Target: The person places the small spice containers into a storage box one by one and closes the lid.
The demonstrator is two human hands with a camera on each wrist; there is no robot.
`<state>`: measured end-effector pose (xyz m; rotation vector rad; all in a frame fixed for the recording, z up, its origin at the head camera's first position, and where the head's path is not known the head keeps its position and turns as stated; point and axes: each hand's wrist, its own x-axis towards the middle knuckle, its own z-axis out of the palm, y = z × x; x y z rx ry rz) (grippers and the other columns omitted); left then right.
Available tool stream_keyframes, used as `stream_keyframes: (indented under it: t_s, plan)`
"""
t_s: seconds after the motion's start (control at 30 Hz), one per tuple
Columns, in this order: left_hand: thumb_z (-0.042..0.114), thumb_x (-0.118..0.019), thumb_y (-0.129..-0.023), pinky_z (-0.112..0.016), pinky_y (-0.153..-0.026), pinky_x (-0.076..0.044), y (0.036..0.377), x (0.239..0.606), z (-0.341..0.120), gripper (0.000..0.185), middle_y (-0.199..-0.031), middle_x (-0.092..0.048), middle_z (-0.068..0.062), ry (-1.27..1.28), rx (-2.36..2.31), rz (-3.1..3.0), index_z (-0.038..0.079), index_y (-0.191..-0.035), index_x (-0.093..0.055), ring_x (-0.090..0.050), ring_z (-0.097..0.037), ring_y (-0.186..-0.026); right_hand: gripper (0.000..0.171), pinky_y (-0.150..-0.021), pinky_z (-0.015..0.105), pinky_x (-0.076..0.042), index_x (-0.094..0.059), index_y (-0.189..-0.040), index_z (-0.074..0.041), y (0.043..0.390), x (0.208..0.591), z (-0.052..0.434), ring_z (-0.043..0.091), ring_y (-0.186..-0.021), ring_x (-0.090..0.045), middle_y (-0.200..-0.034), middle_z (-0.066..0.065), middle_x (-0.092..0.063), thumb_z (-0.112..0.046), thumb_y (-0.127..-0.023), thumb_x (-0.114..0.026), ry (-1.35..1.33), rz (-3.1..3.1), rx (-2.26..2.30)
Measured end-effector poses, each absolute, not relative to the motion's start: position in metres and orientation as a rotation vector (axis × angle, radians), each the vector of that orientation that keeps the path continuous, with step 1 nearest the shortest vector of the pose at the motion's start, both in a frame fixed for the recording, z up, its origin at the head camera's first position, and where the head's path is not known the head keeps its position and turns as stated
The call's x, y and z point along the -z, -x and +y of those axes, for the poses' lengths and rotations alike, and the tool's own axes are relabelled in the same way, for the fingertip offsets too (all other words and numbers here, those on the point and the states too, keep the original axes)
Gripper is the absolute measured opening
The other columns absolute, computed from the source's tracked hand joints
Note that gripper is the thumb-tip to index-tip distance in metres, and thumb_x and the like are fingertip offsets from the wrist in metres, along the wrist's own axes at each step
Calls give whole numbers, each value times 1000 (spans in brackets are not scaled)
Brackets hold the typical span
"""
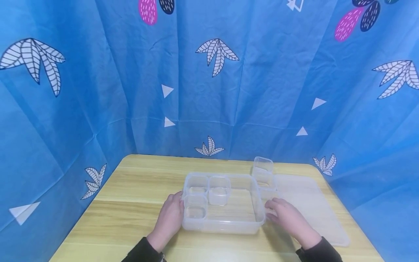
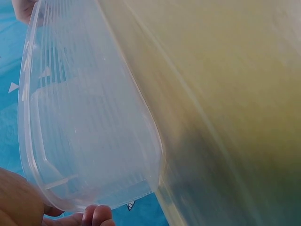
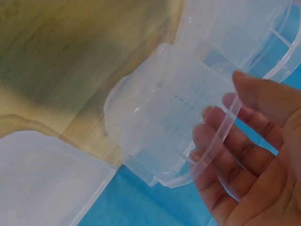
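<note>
Curling by the small clear cup [image 3: 153, 106], your nearer right hand [image 1: 288, 219] is maybe pinching; I cannot tell. The cup is sitting ahead, right of the big clear box [image 1: 226, 227] your left hand [image 1: 171, 214] is holding.

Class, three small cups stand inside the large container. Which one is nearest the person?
The front-left cup, in the near left corner of the large container. The back-left cup and the middle cup stand along the far wall.

Big container [image 1: 226, 226] — high head, close wrist views
</note>
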<state>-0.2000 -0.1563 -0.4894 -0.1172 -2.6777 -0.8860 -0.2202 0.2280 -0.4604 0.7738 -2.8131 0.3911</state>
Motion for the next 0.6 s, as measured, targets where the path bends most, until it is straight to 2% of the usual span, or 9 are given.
stream_keyframes:
  t_s: [0.27, 0.6]
  plan:
    - [8, -52, -102, -44, -80, -57, 201, 491, -156, 37, -105, -59, -18, 100, 893, -2697, -11, -134, -53, -62, -29, -93, 25, -73, 35, -57, -69, -90, -13, 223, 465, 232, 17, -80, -64, -84, -7, -63, 6, -77, -76, -839, -2764, -379]
    - [6, -52, -101, -44, -79, -57, 198, 487, -155, 37, -105, -59, -19, 96, 910, -2682, -11, -134, -53, -62, -29, -91, 25, -68, 30, -55, -67, -84, -18, 222, 462, 232, 12, -75, -62, -80, -12, -58, 4, -78, -76, -811, -2754, -342]
